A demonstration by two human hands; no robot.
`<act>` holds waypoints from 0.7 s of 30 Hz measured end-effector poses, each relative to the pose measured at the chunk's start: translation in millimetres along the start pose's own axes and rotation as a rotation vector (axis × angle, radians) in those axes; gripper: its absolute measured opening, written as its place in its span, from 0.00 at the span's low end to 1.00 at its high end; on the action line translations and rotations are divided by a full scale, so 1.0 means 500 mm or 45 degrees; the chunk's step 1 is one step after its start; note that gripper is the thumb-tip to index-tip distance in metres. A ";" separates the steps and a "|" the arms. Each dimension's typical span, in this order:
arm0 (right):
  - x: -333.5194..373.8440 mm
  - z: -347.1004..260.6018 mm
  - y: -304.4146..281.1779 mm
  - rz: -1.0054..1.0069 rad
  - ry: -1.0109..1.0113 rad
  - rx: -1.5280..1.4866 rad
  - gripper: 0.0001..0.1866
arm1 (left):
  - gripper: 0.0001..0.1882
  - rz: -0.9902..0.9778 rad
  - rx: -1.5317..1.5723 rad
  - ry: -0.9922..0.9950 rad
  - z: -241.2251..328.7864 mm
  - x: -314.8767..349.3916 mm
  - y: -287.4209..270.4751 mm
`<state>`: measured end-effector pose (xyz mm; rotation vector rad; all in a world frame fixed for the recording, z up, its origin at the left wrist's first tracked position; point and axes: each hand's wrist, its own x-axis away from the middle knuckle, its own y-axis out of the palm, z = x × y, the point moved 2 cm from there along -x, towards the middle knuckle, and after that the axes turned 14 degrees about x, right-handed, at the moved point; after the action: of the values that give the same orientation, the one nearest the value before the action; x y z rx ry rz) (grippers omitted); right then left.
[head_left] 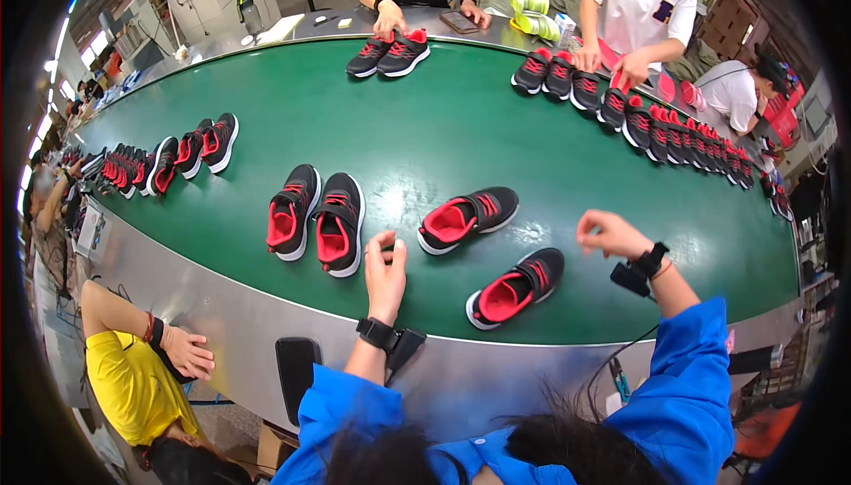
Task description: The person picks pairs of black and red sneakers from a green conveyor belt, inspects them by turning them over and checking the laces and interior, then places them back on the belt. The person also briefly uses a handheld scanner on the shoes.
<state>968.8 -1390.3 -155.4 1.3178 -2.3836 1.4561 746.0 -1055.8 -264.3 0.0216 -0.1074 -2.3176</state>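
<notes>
My left hand [386, 279] hovers over the green belt, fingers loosely bent, thumb apart, holding nothing. Just left of it stands a pair of black sneakers with red linings and white soles, a left shoe [308, 187] and a right shoe [339, 198]. My right hand [613, 235] is raised at the right with loosely curled fingers and nothing visible in them. Between my hands lie two more such sneakers, apart from each other and slanted: an upper one [505, 205] and a lower one [548, 270], which is nearest my right hand.
Rows of the same sneakers line the green belt [443, 126] at the far left and right. Across it, one person touches a pair [405, 56]; another handles shoes [613, 105]. A person in yellow [133, 387] sits at left. A phone [297, 379] lies on the metal edge.
</notes>
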 end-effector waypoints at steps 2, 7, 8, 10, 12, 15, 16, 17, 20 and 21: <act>0.079 -0.011 0.061 -0.307 0.128 -0.150 0.19 | 0.27 -0.103 0.024 0.033 0.023 -0.001 0.031; 0.118 -0.115 0.235 -0.270 0.177 -0.602 0.50 | 0.38 -0.282 -0.611 0.048 0.068 -0.052 0.130; 0.092 -0.119 0.282 0.001 0.200 -0.673 0.51 | 0.38 -0.293 -0.580 -0.092 0.051 -0.069 0.120; 0.041 -0.129 0.339 0.321 0.272 -0.734 0.50 | 0.34 -0.500 -0.232 -0.486 0.032 -0.063 0.120; 0.005 -0.114 0.361 0.529 0.249 -0.762 0.47 | 0.32 -0.555 -0.147 -0.561 0.040 -0.017 0.134; 0.031 -0.113 0.341 0.332 0.114 -1.025 0.23 | 0.25 -0.475 -0.089 -0.563 0.084 0.057 0.126; 0.050 -0.110 0.337 0.391 0.117 -1.053 0.18 | 0.23 -0.417 0.030 -0.597 0.099 0.081 0.113; 0.074 -0.096 0.335 0.463 0.131 -1.072 0.14 | 0.22 -0.374 0.163 -0.634 0.103 0.104 0.109; 0.146 -0.066 0.339 0.309 0.041 -1.402 0.17 | 0.17 -0.589 0.553 -0.731 0.113 0.185 0.051; 0.193 -0.076 0.334 0.261 0.017 -1.462 0.16 | 0.17 -0.638 0.675 -0.781 0.141 0.238 0.042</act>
<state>779.7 -1391.1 -209.2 0.7332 -2.6114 -0.0539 676.7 -1152.1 -190.2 -0.4402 -1.1314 -2.6367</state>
